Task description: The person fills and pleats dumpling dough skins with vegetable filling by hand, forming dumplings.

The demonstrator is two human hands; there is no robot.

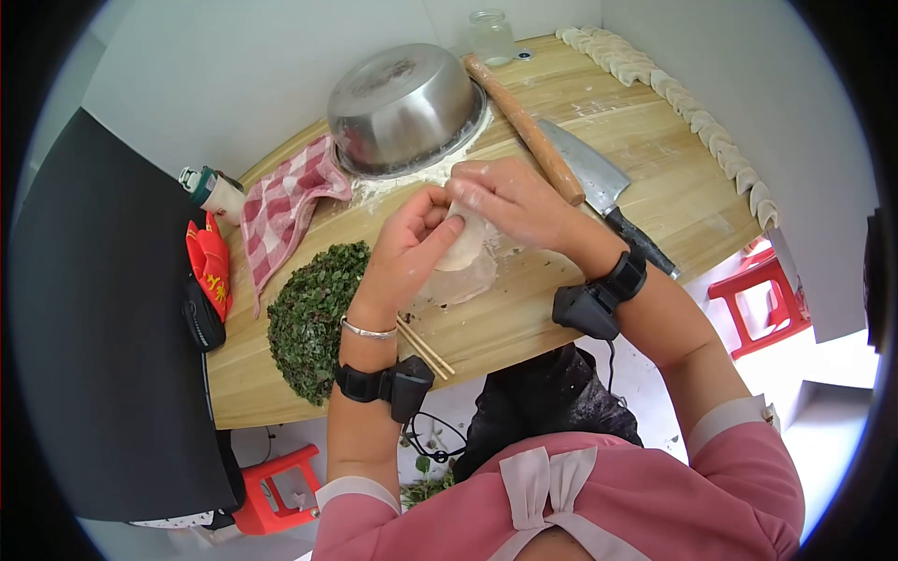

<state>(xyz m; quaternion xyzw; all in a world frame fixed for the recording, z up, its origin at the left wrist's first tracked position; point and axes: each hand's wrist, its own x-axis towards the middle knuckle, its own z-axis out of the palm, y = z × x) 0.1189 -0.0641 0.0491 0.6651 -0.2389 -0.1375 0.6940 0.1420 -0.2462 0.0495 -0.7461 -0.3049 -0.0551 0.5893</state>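
Note:
A pale, floury dumpling wrapper [462, 248] is held above the middle of the wooden table. My left hand [412, 238] grips its left side, thumb across the dough. At its upper edge, my right hand [513, 199] is closed with the fingertips pinched beside the left fingers. Whether any filling lies inside is hidden. Beneath the hands, a floury patch [463, 283] marks the wood. A heap of chopped green leaves [313, 318] lies left of my left wrist, with a pair of chopsticks [427, 348] to the right of that wrist.
An upturned steel basin [407, 117] stands at the back. A rolling pin [524, 131] and a cleaver [589, 168] lie beyond my right hand. Dumplings [711, 131] line the right edge. A checked cloth [295, 201], glass jar [491, 37] and red stools [762, 290] surround the area.

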